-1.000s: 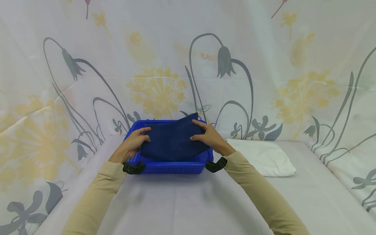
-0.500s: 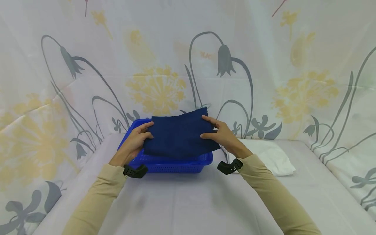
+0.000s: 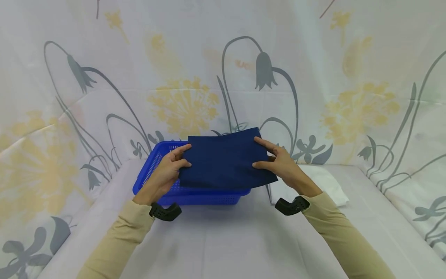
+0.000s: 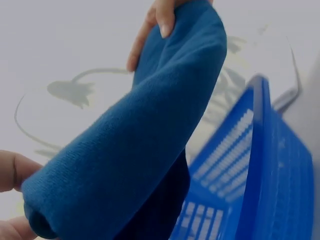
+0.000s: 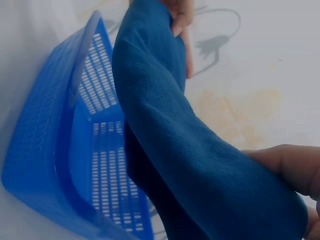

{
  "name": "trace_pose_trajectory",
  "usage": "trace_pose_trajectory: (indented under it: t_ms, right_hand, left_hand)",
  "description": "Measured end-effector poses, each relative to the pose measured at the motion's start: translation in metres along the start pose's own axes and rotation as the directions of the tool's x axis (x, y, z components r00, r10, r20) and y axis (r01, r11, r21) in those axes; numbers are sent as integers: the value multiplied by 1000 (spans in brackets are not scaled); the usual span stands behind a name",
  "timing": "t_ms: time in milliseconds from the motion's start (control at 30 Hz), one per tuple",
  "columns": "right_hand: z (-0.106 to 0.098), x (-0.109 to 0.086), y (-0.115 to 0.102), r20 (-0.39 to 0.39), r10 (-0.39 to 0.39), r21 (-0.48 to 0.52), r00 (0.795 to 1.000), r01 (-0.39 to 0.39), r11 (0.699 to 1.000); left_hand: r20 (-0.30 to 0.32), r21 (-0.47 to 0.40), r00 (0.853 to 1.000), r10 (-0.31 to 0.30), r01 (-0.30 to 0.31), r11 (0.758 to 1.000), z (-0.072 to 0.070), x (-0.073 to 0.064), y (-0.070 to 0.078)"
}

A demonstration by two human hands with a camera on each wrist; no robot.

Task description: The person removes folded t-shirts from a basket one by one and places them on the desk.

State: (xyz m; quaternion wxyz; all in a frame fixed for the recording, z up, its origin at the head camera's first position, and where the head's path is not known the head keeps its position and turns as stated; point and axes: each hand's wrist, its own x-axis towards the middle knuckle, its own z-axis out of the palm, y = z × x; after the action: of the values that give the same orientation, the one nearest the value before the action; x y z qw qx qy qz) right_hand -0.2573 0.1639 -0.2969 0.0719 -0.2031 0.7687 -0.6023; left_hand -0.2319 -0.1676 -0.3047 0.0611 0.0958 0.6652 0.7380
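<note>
A folded dark blue cloth [image 3: 224,161] hangs stretched between both hands above a blue plastic basket [image 3: 209,200]. My left hand [image 3: 168,170] pinches its left edge between thumb and fingers. At the opposite edge, my right hand [image 3: 283,164] pinches the cloth in the same way, slightly higher up. Both wrist views show the cloth [image 4: 135,130] held off the basket, its near edge a rounded fold. Perforated walls and slotted floor of the basket [image 5: 45,130] appear beneath it in the right wrist view. The cloth covers much of the basket in the head view.
A white folded cloth [image 3: 317,180] lies on the table to the right, partly behind the right hand and forearm. The table bears a white cover [image 3: 223,240]. A flower-printed curtain [image 3: 195,58] rises behind and along the sides.
Both hands have lifted the blue cloth up from the basket and carried it to the right. Its right part now extends past the basket's right edge. The basket has stayed about where it was.
</note>
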Motion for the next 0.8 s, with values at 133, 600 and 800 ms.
trace_pose_trajectory:
  t_ms: [133,600,800]
  right_hand:
    - [-10,-14,-1,-8,-10,0,1000,10,1000]
    - [-42,-68,3,-33,-22,-72,999,19,997]
    - [-55,-88,8,-79,1,-87,997,-8,996]
  left_hand:
    - [29,-40,1000,12,-11,999,12,-3,-1]
    - [83,-25,996,11,-9,1000,61,-14,-9]
    - [57,-10,998,-5,5,1000,83,-13,-21]
